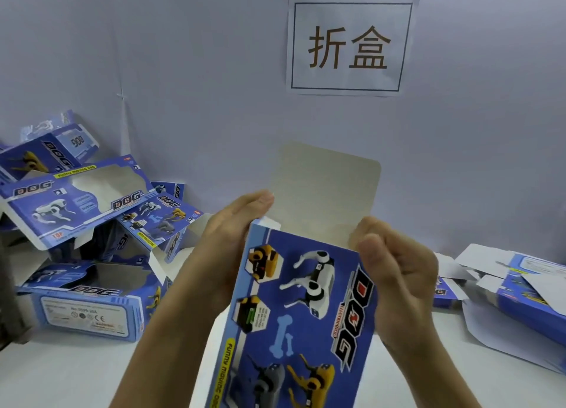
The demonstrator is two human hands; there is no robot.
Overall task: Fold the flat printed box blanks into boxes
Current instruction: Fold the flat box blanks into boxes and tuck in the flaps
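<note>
Blue printed dog-toy box (301, 312) held upright mid-air, its plain grey end flap (324, 193) standing open.

Wall sign (349, 46): "折盒". Held box (306, 309): "DOG", "FUNNY MOVING DOG". Folded boxes (88, 211): "DOG".
</note>
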